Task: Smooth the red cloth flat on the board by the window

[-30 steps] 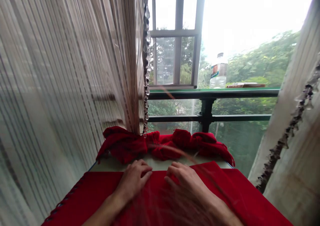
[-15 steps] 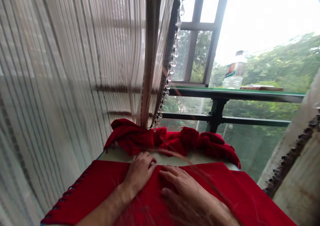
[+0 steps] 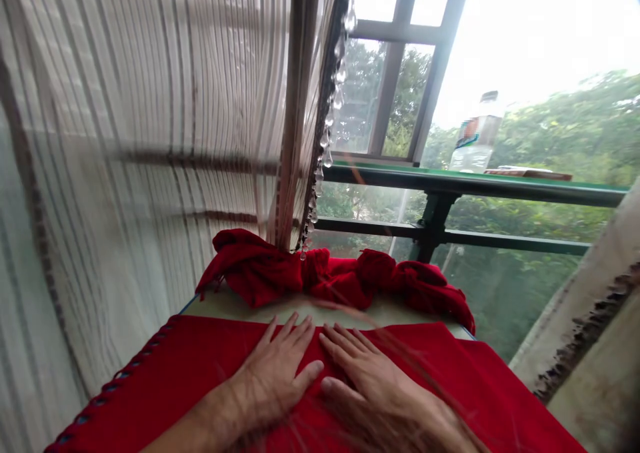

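Note:
A red cloth (image 3: pixel 165 379) lies spread over a pale board or table, its left edge trimmed with dark loops or tassels. My left hand (image 3: pixel 280 363) rests flat on it near the far edge, fingers spread and holding nothing. Close beside it, my right hand (image 3: pixel 373 373) also lies palm down with its fingers stretched out. The two thumbs point toward each other, slightly apart. Beyond the fingertips shows a bare strip of the pale surface (image 3: pixel 300 309). Behind that strip sits a bunched red fabric (image 3: pixel 260 269) with fringed ends.
A striped sheer curtain (image 3: pixel 225 93) with a beaded edge (image 3: pixel 327 136) hangs on the left, down to the bunched fabric. A dark railing (image 3: pixel 390 178) crosses behind, bearing a plastic bottle (image 3: pixel 475 143) and a flat brown item (image 3: pixel 530 173). Another curtain (image 3: pixel 575 326) hangs at right.
My left hand has flattened and spread its fingers on the red cloth, where they were curled at its far edge before. My right hand stays nearly in place. The view has shifted slightly.

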A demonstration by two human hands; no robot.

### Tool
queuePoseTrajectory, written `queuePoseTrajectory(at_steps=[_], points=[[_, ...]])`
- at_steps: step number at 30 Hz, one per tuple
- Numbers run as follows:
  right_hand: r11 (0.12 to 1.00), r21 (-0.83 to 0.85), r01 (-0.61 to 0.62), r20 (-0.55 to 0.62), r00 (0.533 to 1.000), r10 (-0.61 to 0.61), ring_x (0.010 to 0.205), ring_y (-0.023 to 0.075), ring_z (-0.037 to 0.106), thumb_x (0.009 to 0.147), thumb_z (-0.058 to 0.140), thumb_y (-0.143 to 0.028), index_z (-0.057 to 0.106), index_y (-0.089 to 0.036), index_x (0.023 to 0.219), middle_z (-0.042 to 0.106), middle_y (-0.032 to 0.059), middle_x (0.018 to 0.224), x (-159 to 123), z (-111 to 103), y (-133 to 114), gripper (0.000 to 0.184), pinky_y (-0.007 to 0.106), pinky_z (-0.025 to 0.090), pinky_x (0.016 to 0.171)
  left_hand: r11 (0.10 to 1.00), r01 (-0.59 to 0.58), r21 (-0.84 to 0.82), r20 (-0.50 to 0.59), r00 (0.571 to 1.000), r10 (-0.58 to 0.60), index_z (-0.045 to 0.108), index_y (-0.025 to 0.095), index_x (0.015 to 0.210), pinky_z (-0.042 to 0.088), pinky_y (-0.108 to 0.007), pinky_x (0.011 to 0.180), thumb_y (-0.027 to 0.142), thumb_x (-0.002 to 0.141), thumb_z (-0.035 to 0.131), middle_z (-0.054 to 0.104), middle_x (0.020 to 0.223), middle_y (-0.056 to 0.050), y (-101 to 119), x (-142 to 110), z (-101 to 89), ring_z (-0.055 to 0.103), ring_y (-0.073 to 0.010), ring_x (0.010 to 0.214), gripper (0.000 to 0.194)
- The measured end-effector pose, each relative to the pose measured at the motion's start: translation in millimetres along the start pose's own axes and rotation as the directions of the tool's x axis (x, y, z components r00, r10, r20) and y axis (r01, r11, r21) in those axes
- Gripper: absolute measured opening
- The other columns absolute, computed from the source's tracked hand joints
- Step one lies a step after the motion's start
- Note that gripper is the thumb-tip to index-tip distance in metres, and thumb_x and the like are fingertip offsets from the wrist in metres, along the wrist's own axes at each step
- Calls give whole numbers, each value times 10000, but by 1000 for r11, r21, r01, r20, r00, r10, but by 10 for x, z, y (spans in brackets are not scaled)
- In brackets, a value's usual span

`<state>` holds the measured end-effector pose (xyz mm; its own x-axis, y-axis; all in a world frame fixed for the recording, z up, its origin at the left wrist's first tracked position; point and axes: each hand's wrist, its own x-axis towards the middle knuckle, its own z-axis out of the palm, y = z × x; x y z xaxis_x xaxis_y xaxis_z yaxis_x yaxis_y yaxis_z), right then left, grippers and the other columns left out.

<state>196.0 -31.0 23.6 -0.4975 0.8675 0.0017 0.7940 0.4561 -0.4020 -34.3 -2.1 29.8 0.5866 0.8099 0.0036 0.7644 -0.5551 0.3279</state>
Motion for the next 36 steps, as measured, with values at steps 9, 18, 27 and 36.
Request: queuePoseTrajectory(at_steps=[9, 18, 27, 36], points=[[996, 61, 70, 57, 996, -73, 1719, 450, 232, 828, 851, -747, 261, -237, 1775, 224, 171, 1853, 30, -18, 168, 1227, 638, 210, 1421, 971, -210, -117, 28, 976, 215, 271, 315, 1798, 204, -541, 1403, 559, 1095, 677, 180, 1860, -55, -219, -104, 111, 170, -331, 1725, 848], [997, 51, 57, 70, 996, -61, 1734, 418, 163, 901, 749, -790, 271, -223, 1772, 185, 155, 1856, 67, 32, 217, 1144, 661, 164, 1421, 961, -255, -106, 185, 945, 271, 80, 329, 1793, 105, -655, 1389, 788, 1037, 657, 84, 1858, -78, -290, -146, 34, 110, -400, 1718, 1056], [998, 60, 35, 120, 992, -42, 1732, 436, 130, 952, 645, -826, 287, -215, 1772, 157, 183, 1856, 17, -78, 125, 1084, 681, 167, 1414, 931, -353, -93, 68, 930, 360, 96, 393, 1788, 186, -615, 1401, 645, 1115, 643, 181, 1853, -42, -422, -131, 145, 216, -368, 1706, 903], [996, 84, 41, 98, 994, -49, 1733, 423, 141, 895, 742, -816, 303, -220, 1766, 176, 175, 1854, -29, -130, 68, 1143, 684, 156, 1412, 932, -343, -121, 85, 931, 354, 154, 398, 1800, 161, -607, 1402, 505, 1187, 545, 196, 1862, -7, -412, -131, 110, 173, -325, 1722, 735]])
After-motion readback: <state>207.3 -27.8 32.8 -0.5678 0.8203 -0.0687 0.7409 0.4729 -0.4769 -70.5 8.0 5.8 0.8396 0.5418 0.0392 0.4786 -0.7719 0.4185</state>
